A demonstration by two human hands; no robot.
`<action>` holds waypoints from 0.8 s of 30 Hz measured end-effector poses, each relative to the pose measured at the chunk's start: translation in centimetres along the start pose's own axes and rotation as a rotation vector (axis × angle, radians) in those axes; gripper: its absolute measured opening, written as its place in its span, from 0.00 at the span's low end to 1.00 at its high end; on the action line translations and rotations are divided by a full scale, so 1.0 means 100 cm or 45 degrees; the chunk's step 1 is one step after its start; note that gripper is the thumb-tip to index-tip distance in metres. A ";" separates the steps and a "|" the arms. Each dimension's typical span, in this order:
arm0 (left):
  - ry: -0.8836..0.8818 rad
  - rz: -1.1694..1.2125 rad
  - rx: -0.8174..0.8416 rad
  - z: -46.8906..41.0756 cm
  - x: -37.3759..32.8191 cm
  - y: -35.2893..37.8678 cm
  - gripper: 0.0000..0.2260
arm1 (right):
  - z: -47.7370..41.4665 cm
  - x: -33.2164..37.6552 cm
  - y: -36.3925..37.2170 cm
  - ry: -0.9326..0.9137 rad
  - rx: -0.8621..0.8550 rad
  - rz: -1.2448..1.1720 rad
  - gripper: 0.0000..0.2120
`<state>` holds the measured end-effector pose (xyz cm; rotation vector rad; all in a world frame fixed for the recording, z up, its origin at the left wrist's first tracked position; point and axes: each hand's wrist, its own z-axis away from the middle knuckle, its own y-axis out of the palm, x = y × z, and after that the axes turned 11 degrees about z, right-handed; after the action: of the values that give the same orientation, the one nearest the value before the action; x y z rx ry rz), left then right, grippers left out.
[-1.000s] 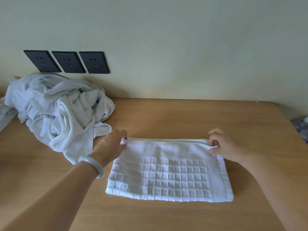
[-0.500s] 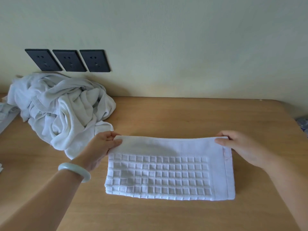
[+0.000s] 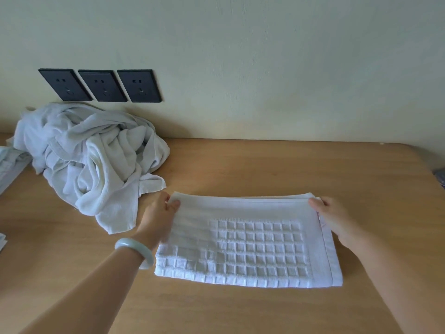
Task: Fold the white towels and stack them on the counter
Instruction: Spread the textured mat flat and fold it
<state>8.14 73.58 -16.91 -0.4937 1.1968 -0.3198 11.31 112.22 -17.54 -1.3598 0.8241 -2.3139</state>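
A white towel with a waffle-square pattern (image 3: 250,247) lies folded flat on the wooden counter (image 3: 265,169), in front of me. My left hand (image 3: 161,218), a pale bangle on its wrist, pinches the towel's far left corner. My right hand (image 3: 334,220) pinches the far right corner, thumb on top. A crumpled heap of white towels (image 3: 89,160) sits at the back left against the wall.
Three black wall sockets (image 3: 101,85) are set in the wall above the heap. More pale cloth (image 3: 9,165) pokes in at the left edge. The counter's rounded right corner (image 3: 419,160) has a dark object just past it.
Both hands carried the towel's far edge a little farther from me and laid it flat, still holding the two far corners.
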 end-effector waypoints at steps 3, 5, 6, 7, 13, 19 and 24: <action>-0.016 -0.123 -0.054 0.002 0.001 0.014 0.12 | -0.005 0.001 0.014 0.022 -0.154 0.219 0.20; -0.011 -0.155 -0.066 0.003 0.000 0.015 0.13 | -0.005 0.005 0.013 0.066 -0.176 0.300 0.22; 0.000 -0.163 -0.053 0.001 0.000 0.014 0.14 | -0.006 0.005 0.011 0.074 -0.157 0.252 0.21; 0.008 -0.170 -0.034 0.000 -0.001 0.012 0.15 | -0.007 0.003 0.007 0.083 -0.119 0.179 0.20; 0.112 -0.101 -0.016 0.001 -0.001 0.007 0.12 | -0.003 -0.011 -0.007 -0.002 0.005 -0.009 0.09; 0.049 -0.223 -0.074 0.000 -0.004 0.015 0.14 | -0.011 -0.001 0.016 0.054 -0.322 0.309 0.16; 0.005 -0.162 -0.042 -0.002 -0.004 0.010 0.17 | -0.001 -0.003 0.012 0.043 -0.402 0.402 0.17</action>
<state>7.79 74.62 -17.17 -0.5997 1.1782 -0.4101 11.35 111.50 -18.50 -1.2036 1.3548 -2.0278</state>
